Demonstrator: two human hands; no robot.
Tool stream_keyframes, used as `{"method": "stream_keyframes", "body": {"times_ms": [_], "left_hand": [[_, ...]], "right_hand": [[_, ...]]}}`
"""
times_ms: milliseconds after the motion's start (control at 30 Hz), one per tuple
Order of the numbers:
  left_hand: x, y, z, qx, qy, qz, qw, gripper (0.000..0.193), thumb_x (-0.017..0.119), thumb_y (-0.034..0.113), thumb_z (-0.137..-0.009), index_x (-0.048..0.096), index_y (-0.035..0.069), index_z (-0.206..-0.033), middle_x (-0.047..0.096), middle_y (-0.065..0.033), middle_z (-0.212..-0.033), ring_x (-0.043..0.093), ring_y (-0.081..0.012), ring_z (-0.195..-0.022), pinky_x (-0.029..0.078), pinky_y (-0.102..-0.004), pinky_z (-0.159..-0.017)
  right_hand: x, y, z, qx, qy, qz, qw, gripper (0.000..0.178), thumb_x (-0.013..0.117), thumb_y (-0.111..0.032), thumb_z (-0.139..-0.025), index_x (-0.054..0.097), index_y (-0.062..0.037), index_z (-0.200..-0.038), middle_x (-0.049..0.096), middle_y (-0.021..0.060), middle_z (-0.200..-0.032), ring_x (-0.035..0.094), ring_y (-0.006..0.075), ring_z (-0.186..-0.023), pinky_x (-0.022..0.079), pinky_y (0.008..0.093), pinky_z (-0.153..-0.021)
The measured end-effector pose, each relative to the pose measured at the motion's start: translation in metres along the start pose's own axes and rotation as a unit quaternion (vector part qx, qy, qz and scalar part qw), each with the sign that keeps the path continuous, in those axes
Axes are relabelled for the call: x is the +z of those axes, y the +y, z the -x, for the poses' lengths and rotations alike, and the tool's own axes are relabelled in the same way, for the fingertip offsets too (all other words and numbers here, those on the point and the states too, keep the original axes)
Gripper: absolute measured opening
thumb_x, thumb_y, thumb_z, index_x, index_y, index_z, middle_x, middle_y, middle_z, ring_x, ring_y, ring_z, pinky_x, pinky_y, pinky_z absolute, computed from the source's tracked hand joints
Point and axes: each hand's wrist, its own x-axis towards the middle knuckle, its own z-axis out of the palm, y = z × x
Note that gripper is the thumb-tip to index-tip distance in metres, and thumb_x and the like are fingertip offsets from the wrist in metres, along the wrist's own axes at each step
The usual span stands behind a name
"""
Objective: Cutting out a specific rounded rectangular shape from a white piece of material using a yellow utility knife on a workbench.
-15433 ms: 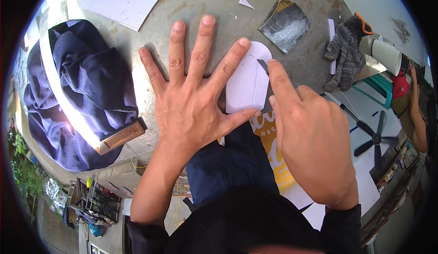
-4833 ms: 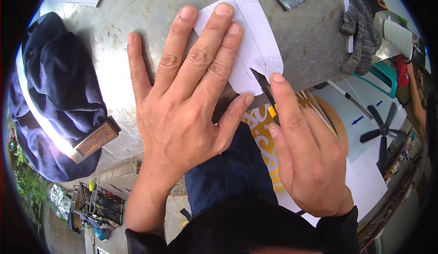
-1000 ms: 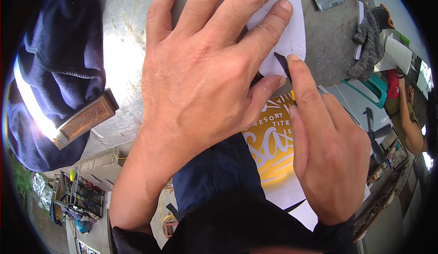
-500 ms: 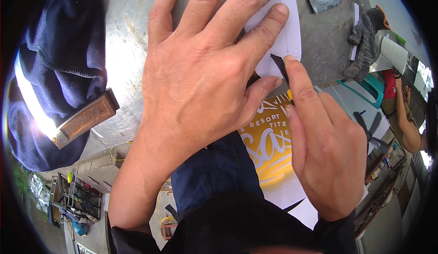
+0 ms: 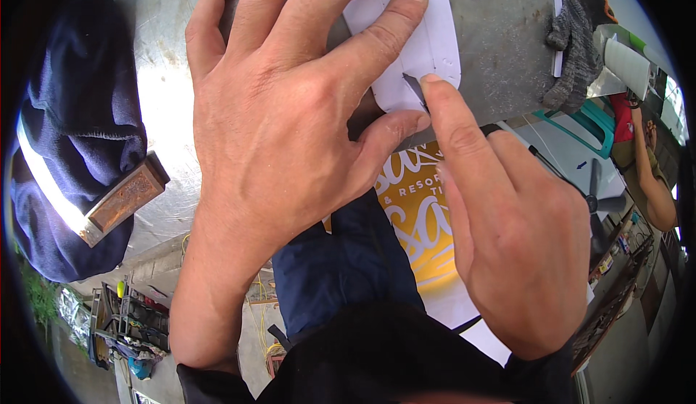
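Observation:
A white flat piece [image 5: 409,88] with rounded corners and a thin drawn line lies on the metal tabletop. My left hand [image 5: 283,106] is spread over it, forefinger pressed on its face and thumb at its near edge. My right hand [image 5: 518,230] grips a utility knife [image 5: 415,91], whose handle is mostly hidden in the fingers. The knife's dark blade lies over the white piece near its rounded near end, close to my left thumb. My right forefinger is stretched along the blade.
Dark blue cloth [image 5: 80,106] and a rusty metal block [image 5: 127,199] lie at left on the metal table [image 5: 500,63]. Grey knitted gloves [image 5: 576,41] are at its right end. A gold-and-white printed sheet [image 5: 424,241] lies below my hands. Another person's arm [image 5: 652,194] shows at far right.
My hands and the white piece sit farther left and slightly higher in the picture, and the table things have shifted left too. The knife blade is slanted more across the piece.

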Motion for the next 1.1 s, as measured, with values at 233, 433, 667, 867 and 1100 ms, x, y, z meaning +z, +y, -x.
{"method": "stream_keyframes", "body": {"times_ms": [233,433,667,867,1100], "left_hand": [[0.003,-0.002,0.0,-0.016,-0.002,-0.007,1.0,0.066,0.077,0.051,-0.079,0.069,0.02,-0.137,0.061,-0.0028,-0.146,0.047,-0.0317,-0.144,0.019,-0.0516,-0.123],[0.006,0.001,-0.004,-0.029,0.004,-0.007,1.0,0.066,0.078,0.051,-0.079,0.069,0.02,-0.137,0.061,-0.0031,-0.146,0.047,-0.0317,-0.144,0.019,-0.0515,-0.122],[0.001,0.002,-0.005,-0.029,0.009,-0.009,0.999,0.066,0.078,0.051,-0.079,0.069,0.02,-0.137,0.061,-0.0033,-0.146,0.047,-0.0317,-0.144,0.02,-0.0513,-0.122],[-0.006,0.004,-0.008,0.004,0.009,-0.007,1.0,0.067,0.078,0.051,-0.078,0.069,0.02,-0.137,0.061,-0.0035,-0.145,0.048,-0.0316,-0.143,0.02,-0.0512,-0.122],[-0.011,0.006,-0.012,0.035,-0.002,-0.025,0.999,0.067,0.079,0.051,-0.078,0.069,0.02,-0.136,0.061,-0.0038,-0.145,0.048,-0.0316,-0.143,0.021,-0.051,-0.122]], "right_hand": [[0.007,0.01,0.003,-0.068,0.041,-0.098,0.992,0.056,0.064,0.004,-0.09,0.057,-0.0049,-0.144,0.062,0.0163,-0.087,0.063,0.0352,-0.073,0.05,0.0442,-0.063],[-0.002,0.002,0.001,-0.018,0.006,0.0,1.0,0.056,0.062,0.004,-0.091,0.056,-0.0056,-0.145,0.062,0.017,-0.087,0.063,0.0371,-0.073,0.049,0.0454,-0.064],[-0.018,0.001,-0.003,0.001,-0.059,-0.011,0.998,0.051,0.059,0.002,-0.092,0.057,-0.0026,-0.144,0.062,0.0177,-0.085,0.062,0.0359,-0.07,0.048,0.0441,-0.061],[-0.008,0.019,0.003,-0.081,0.097,-0.023,0.992,0.054,0.062,0.002,-0.092,0.054,0.0009,-0.145,0.061,0.016,-0.081,0.061,0.0317,-0.067,0.048,0.0427,-0.06],[0.015,0.01,0.003,0.024,0.017,-0.065,0.997,0.058,0.065,0.002,-0.09,0.054,0.0013,-0.146,0.06,0.0131,-0.082,0.059,0.0287,-0.066,0.048,0.0407,-0.061]]}}
